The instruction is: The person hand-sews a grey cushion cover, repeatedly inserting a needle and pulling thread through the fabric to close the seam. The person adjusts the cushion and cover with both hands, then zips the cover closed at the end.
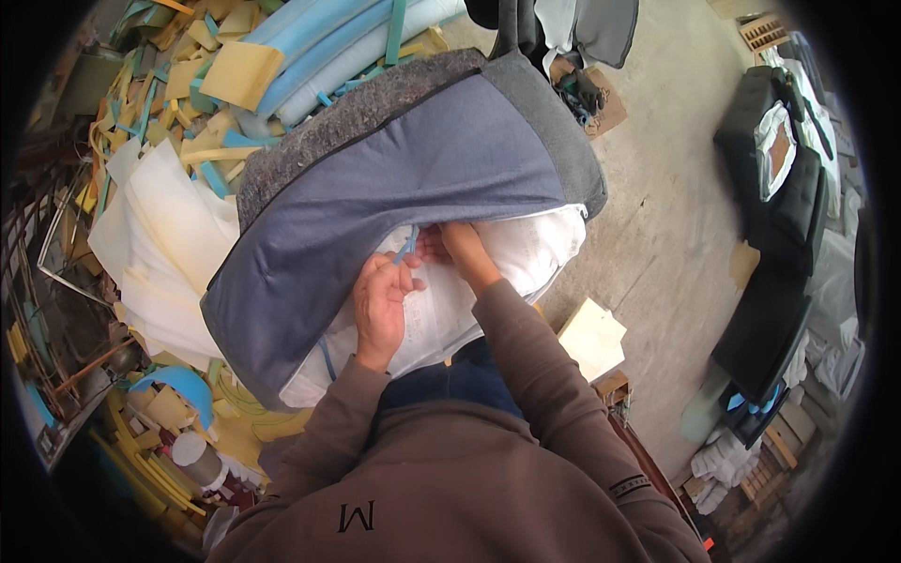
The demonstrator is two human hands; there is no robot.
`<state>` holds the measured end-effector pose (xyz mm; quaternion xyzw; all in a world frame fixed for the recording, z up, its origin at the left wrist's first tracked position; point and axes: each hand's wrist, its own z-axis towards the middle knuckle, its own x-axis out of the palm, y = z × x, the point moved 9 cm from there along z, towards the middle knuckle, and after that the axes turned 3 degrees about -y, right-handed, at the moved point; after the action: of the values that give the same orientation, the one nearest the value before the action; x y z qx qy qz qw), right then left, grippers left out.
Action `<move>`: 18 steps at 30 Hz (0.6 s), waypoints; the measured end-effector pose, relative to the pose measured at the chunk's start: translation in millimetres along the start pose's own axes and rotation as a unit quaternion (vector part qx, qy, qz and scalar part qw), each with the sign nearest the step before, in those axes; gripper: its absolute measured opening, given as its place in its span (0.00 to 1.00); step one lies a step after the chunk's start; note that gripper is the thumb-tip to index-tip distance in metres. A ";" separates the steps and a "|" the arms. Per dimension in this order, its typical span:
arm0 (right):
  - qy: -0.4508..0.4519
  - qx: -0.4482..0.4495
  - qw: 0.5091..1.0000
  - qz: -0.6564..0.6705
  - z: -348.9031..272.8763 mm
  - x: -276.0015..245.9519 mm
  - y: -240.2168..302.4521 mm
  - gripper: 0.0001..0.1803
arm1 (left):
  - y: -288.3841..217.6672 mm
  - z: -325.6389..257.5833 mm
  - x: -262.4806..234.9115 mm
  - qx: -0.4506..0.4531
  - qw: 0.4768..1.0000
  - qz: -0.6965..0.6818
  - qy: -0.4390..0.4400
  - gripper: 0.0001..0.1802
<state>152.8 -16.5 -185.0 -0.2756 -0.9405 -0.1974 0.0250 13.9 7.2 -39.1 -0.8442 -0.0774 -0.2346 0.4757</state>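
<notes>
A large cushion with a blue-grey fabric cover lies in front of me, and its white inner lining shows along the near, open side. At the fabric's edge stands a thin blue tie strip. My left hand pinches the lower end of this strip between thumb and fingertips. My right hand reaches in from the right, its curled fingers close beside the strip and partly under the cover's edge. What those fingers hold is hidden.
Foam offcuts in yellow and blue heap up at the left, beside white foam sheets. Blue rolls lie beyond the cushion. Black upholstered pieces line the right side of the concrete floor. A cream foam block sits near my right arm.
</notes>
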 end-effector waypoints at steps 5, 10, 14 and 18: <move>0.135 -0.004 0.989 -0.061 -55.4 4.7 -1.7 0.27 | 24.5 12.3 -22.9 -0.027 0.997 -0.074 -0.005 0.14; 0.066 0.009 0.998 0.006 -49.5 5.7 -6.2 0.21 | 29.6 13.8 -18.5 -0.035 0.994 -0.082 0.065 0.16; 0.042 -0.042 0.994 0.086 -1.7 10.9 2.4 0.16 | 34.2 9.3 -18.0 -0.085 0.987 -0.128 0.056 0.16; 0.075 -0.104 0.988 0.085 38.2 28.5 22.1 0.15 | 27.8 15.9 -22.2 -0.074 0.988 -0.132 0.039 0.16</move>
<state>142.6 29.7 -207.8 -0.3405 -0.8833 -0.3113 0.0832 9.4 7.7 -77.8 -0.8497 -0.1520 -0.3331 0.3794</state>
